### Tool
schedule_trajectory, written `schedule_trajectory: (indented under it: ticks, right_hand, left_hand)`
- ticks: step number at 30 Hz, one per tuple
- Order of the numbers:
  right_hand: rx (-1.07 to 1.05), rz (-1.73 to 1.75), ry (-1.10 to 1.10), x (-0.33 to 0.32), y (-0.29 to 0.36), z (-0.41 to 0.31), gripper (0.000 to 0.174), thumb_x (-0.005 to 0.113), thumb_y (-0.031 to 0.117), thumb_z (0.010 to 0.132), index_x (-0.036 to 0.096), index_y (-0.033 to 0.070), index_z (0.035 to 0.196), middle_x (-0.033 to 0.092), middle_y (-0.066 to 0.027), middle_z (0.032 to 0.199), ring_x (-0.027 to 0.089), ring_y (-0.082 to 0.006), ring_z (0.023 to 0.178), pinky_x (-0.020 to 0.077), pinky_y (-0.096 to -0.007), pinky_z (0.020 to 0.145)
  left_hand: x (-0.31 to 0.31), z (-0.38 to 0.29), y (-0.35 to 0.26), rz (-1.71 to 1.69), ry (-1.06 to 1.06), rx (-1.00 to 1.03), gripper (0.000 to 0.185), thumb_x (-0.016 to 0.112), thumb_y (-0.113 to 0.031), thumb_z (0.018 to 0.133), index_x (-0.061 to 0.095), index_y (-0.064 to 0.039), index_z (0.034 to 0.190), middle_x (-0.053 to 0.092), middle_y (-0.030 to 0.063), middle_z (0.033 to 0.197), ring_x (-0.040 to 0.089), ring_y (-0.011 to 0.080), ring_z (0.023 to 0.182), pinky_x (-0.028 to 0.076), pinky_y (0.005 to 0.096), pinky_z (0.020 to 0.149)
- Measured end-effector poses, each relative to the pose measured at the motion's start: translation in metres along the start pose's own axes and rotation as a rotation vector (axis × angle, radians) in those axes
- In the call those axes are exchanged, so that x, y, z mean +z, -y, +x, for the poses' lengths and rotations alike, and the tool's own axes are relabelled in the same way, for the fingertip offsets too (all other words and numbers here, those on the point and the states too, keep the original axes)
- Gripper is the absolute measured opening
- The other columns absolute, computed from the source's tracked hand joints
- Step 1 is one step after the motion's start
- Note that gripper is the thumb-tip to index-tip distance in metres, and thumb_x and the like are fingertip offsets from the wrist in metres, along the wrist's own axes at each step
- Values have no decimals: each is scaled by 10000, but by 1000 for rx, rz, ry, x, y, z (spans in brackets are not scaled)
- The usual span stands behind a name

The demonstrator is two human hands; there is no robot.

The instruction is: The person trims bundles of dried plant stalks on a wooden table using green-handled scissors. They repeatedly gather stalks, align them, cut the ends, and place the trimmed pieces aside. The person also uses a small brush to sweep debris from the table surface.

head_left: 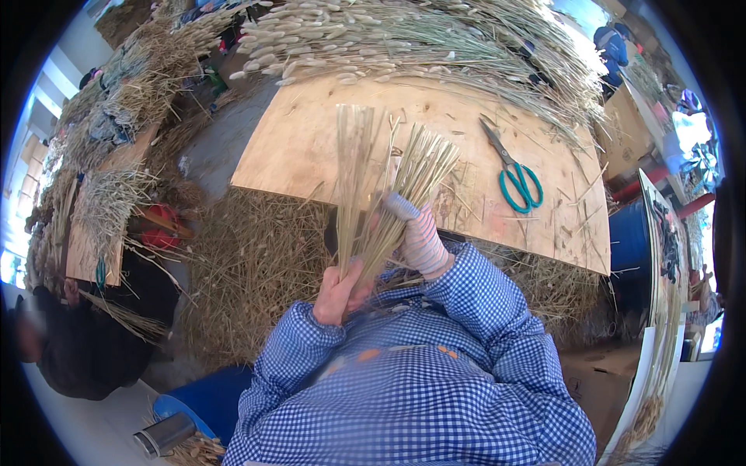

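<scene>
My left hand [341, 293] is bare and closed around the lower part of a bundle of dried stems [354, 169]. Its cut ends fan upward over the near edge of a plywood board [291, 140]. In a striped glove, my right hand [417, 233] grips the thicker, slanting part of the dried stems [417, 169]. Where the two parts cross, between my hands, I cannot tell whether they are joined. Lower ends of the stems are hidden by my hands and sleeves. To the right on the board lie scissors [516, 175] with teal handles, their blades pointing away.
Dried bunny-tail grass [349, 41] is heaped along the board's far edge. Loose straw [250, 274] covers the floor below. At left, a person in dark clothing [99, 338] sits by another board. A blue drum [629, 233] stands at right; a metal flask [166, 434] is at lower left.
</scene>
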State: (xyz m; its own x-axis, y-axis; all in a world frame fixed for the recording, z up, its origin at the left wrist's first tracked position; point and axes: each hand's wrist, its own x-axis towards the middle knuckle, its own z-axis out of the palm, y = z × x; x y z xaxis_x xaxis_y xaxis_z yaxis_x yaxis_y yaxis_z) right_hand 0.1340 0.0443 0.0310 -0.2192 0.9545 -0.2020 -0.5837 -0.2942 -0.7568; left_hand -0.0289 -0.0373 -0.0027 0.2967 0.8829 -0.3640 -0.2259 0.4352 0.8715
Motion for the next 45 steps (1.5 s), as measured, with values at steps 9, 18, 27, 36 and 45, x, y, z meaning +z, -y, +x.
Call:
schedule_trajectory:
  ticks: [9, 18, 27, 36, 45]
  right_hand:
    - [-360, 59, 25, -57, 59, 47, 210, 582, 253, 908, 588, 43, 913, 648, -82, 802, 631, -198, 684, 534, -320, 634]
    - [-189, -310, 108, -81, 57, 31, 402, 541, 375, 916, 581, 2, 1059, 669, -107, 883, 643, -182, 780, 523, -301, 720]
    - [-15, -565, 415, -13, 13, -2, 576, 632, 294, 865, 445, -37, 1299, 567, -139, 1214, 543, -231, 1104, 436, -343, 961]
    - [13, -385, 279, -19, -12, 0, 250, 633, 192, 846, 636, 23, 1030, 650, -59, 934, 630, -150, 814, 514, -275, 721]
    - [68, -93, 110, -16, -19, 3, 476, 650, 303, 866, 517, 13, 1219, 621, -94, 1034, 609, -184, 887, 528, -322, 741]
  left_hand:
    - [-6, -6, 10, 113, -124, -20, 433, 468, -343, 983, 508, -36, 679, 364, -48, 460, 282, 36, 353, 186, 197, 335]
    - [-17, -2, 11, 65, -242, -15, 432, 499, -367, 964, 521, -35, 689, 409, -29, 498, 328, 40, 386, 223, 203, 356]
    - [-13, 2, 21, 263, -326, 308, 344, 514, -233, 965, 637, 50, 813, 621, 83, 631, 553, 122, 518, 427, 238, 486]
    - [-28, 2, 4, 237, -194, 341, 301, 519, -204, 951, 624, 77, 971, 663, 98, 804, 599, 133, 654, 483, 251, 596]
    - [-24, 8, 9, 107, 28, 103, 367, 423, -254, 989, 586, 74, 1011, 651, 137, 817, 625, 168, 651, 529, 278, 603]
